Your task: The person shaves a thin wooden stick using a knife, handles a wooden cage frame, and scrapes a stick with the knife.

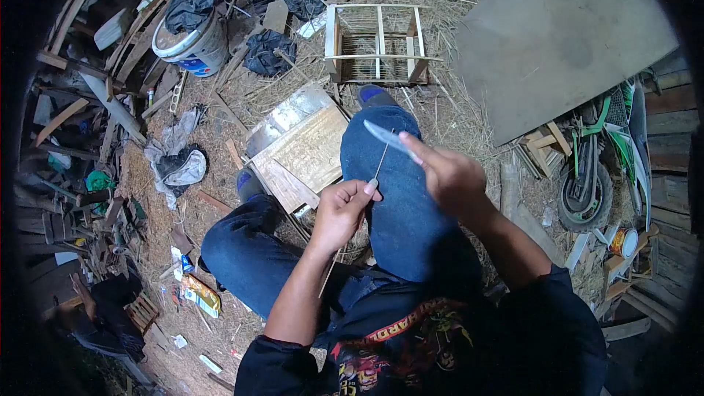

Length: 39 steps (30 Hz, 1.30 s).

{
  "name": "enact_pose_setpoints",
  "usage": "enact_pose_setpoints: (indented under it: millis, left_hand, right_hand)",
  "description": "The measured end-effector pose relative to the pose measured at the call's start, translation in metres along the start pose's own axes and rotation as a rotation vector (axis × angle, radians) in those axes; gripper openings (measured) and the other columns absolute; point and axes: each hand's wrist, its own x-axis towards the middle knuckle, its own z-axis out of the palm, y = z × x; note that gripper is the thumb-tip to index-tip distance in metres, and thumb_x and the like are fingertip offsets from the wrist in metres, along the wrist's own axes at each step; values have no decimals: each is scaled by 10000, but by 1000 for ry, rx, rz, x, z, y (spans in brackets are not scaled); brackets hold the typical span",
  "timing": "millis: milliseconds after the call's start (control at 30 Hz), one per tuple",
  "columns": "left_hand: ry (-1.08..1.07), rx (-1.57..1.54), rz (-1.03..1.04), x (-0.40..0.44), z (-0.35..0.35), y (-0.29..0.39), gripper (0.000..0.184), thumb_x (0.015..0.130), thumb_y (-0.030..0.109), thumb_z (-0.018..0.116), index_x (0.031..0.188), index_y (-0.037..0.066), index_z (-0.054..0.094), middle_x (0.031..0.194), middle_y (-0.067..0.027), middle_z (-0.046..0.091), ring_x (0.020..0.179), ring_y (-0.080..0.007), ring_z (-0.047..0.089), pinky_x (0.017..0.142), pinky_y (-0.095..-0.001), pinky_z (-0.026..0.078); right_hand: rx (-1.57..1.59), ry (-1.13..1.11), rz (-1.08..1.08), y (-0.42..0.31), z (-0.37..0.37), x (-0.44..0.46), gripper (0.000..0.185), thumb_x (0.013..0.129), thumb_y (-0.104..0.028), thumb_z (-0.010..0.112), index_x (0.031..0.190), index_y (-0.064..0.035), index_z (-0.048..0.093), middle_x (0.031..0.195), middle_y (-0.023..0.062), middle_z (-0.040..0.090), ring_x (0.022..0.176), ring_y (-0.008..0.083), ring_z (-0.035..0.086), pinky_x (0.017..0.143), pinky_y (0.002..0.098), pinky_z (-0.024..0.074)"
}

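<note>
My left hand (343,209) is closed round a thin stick (382,159), which points up and away over my right knee. The stick's other end comes out below the hand and runs down toward my lap. In my right hand (453,180) is a knife (384,134), its pale blade pointing to the upper left. The blade lies across the upper part of the stick; whether it touches it I cannot tell. The knife's handle is hidden inside my fist.
Beyond my right foot stands a wooden frame cage (411,48) with thin bars. Wooden boards (304,150) lie between my legs. A white bucket (194,48) is at the upper left, a large flat panel (557,37) at the upper right, and a small motorbike (590,169) at the right.
</note>
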Motion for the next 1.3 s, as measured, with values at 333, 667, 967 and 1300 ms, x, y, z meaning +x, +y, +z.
enact_pose_setpoints:
  millis: [333,667,967,1300]
  left_hand:
    - [-3,-40,-39,-2,-4,3,338,1056,269,589,876,14,718,526,57,493,413,-33,378,409,-248,240]
    - [-53,-155,-87,-1,-5,10,343,1060,263,583,870,2,696,512,55,471,386,-27,333,390,-244,198]
    - [-47,-164,-83,0,-6,8,335,1055,269,589,878,5,696,500,59,458,381,-31,324,386,-247,200]
    - [-31,-163,-92,-1,1,15,366,1070,316,550,935,1,678,456,32,439,322,-57,320,342,-232,250]
  right_hand:
    - [7,-44,-32,3,-7,-1,451,944,-94,613,1384,-189,637,853,121,713,707,300,689,603,426,543]
    - [204,-26,57,0,-3,4,360,989,-119,544,1326,-127,670,1141,185,723,962,361,720,832,434,569]
    - [170,-141,46,-3,-5,-7,396,989,-110,544,1376,-117,630,1119,178,729,928,351,720,803,432,572]
    - [103,11,-1,5,-9,-4,498,962,-121,620,1454,-99,548,1132,142,713,788,279,704,691,385,563]
